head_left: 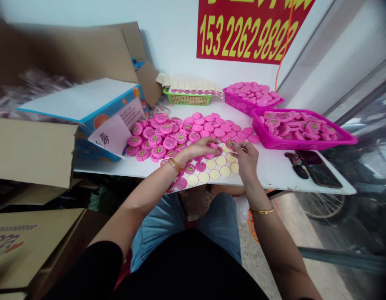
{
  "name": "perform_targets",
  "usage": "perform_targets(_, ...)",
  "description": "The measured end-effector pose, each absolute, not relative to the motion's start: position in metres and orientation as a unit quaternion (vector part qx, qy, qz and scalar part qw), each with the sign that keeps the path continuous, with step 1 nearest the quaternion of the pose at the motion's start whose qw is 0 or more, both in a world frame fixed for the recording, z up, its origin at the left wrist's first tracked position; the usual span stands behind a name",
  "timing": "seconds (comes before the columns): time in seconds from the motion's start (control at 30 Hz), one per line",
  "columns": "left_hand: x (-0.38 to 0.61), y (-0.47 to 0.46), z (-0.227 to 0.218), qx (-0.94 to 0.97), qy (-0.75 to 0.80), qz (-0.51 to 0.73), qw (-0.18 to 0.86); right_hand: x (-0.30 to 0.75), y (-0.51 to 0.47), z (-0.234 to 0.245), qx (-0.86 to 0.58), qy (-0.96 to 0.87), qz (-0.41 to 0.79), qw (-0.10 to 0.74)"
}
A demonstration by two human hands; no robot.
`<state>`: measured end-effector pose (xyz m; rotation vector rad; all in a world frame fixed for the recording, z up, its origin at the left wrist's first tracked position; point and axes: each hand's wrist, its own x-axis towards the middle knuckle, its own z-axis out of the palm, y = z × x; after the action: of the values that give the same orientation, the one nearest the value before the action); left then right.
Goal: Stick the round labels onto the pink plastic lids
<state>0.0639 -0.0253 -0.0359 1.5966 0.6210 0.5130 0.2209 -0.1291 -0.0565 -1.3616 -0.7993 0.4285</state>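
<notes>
On a white worktop (271, 171), the left hand (201, 147) curls its fingers around a pink round case (213, 146). The right hand (248, 158) pinches the edge of a printed round sticker (230, 143), at two o'clock on a sticker sheet (214, 174) with many pale, bare circles. From the hands, a pile of pink cases (160, 139) lies toward ten o'clock; a heaped pink basket (305, 144) stands toward two.

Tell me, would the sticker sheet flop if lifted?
The sticker sheet looks thin, so it would probably bend. Being flat and papery, it's likely light. Its near edge seems to poke past the table, so a pull might slide it off.
</notes>
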Motion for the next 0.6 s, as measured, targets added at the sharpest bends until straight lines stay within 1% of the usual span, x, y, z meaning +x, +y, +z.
perform_targets(0.07,0.059,-0.025,-0.035,0.649,0.258,0.297,0.651,0.221,-0.129,-0.050,-0.556,-0.302,0.309,0.710)
perform_targets(0.13,0.055,-0.025,-0.034,0.557,0.227,0.347,0.720,0.219,-0.129,-0.043,-0.495,-0.247,0.409,0.725)
perform_targets(0.23,0.051,-0.026,-0.034,0.416,0.220,0.361,0.806,0.211,-0.130,-0.038,-0.425,-0.187,0.500,0.731)
perform_targets(0.33,0.047,-0.031,-0.032,0.331,0.252,0.350,0.839,0.200,-0.130,-0.037,-0.388,-0.169,0.530,0.735)
perform_targets(0.47,0.038,-0.040,-0.024,0.259,0.167,0.321,0.896,0.192,-0.132,-0.033,-0.379,-0.168,0.522,0.745)
perform_targets(0.6,0.027,-0.047,-0.023,0.241,0.120,0.322,0.908,0.187,-0.137,-0.028,-0.379,-0.150,0.530,0.743)
